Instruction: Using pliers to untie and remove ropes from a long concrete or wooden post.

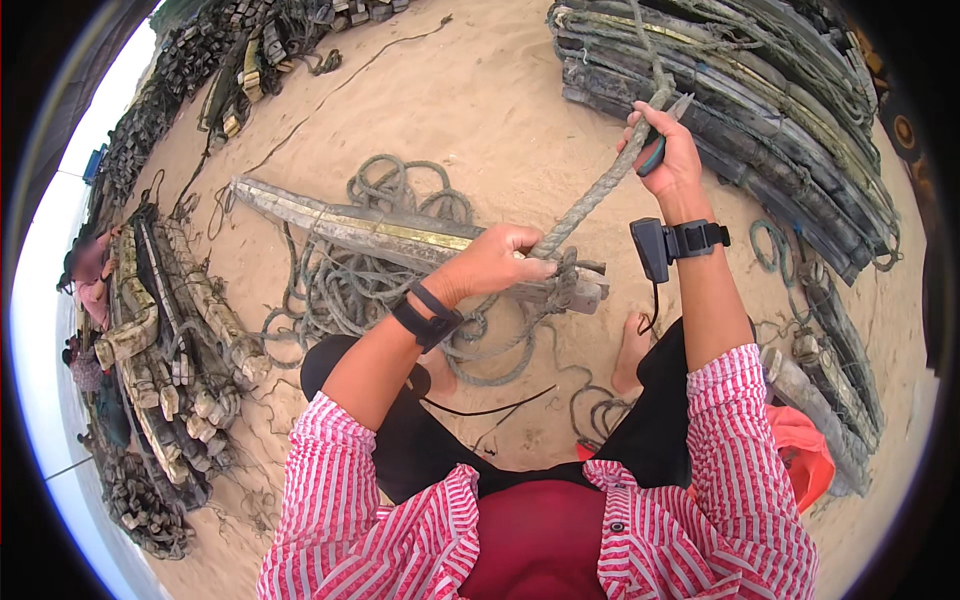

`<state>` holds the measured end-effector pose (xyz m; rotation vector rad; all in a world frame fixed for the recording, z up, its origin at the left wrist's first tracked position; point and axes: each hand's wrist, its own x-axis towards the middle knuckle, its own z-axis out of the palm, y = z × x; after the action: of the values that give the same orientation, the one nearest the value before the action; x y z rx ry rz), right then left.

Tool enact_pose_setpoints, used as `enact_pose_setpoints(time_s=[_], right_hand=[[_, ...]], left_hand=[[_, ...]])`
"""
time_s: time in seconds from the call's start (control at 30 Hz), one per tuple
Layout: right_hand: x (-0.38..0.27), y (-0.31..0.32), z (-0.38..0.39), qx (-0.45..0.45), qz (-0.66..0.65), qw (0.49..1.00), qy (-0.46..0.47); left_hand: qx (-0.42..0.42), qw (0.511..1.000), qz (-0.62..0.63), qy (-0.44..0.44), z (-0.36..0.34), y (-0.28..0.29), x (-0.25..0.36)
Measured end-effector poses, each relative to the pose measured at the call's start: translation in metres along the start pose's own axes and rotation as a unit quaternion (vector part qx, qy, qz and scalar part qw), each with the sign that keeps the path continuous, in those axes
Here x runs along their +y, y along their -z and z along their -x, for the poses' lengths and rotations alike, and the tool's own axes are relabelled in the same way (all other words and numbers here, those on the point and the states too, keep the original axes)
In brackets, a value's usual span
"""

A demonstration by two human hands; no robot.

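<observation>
A thick grey twisted rope (pixel 592 205) runs taut from the far right towards the middle. My left hand (pixel 490 262) is closed round its near end, just above a weathered wooden beam (pixel 370 225). Further up, my right hand (pixel 668 160) is closed on a hand tool (pixel 651 157) with a black and teal handle; its fingers lie against the rope. A grey pointed tip shows beside the rope, but whether it is a blade or jaws I cannot tell. Rope is knotted round the beam's near end. Loose coils of rope (pixel 345 275) lie under and beside the beam.
Bundled beams (pixel 720 130) wrapped in ropes lie at the far right, more beams (pixel 830 370) at the near right. An orange-red bag (pixel 800 450) lies by my right side. Stacks of beams (pixel 165 320) stand left, with people (pixel 92 270) beside them. Bare feet rest on sand.
</observation>
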<state>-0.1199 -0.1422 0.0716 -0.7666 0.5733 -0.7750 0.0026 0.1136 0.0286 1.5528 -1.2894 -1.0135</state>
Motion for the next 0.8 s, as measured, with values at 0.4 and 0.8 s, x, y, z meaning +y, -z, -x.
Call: enact_pose_setpoints(time_s=[0.4, 0.8], right_hand=[[0.076, -0.060, 0.062, -0.323, 0.549, 0.751, 0.171], [0.144, 0.083, 0.045, -0.172, 0.501, 0.815, -0.234]], left_hand=[[0.147, 0.943, 0.286, 0.090, 0.016, 0.019, -0.007], [0.351, 0.866, -0.298, 0.196, 0.041, 0.148, -0.054]])
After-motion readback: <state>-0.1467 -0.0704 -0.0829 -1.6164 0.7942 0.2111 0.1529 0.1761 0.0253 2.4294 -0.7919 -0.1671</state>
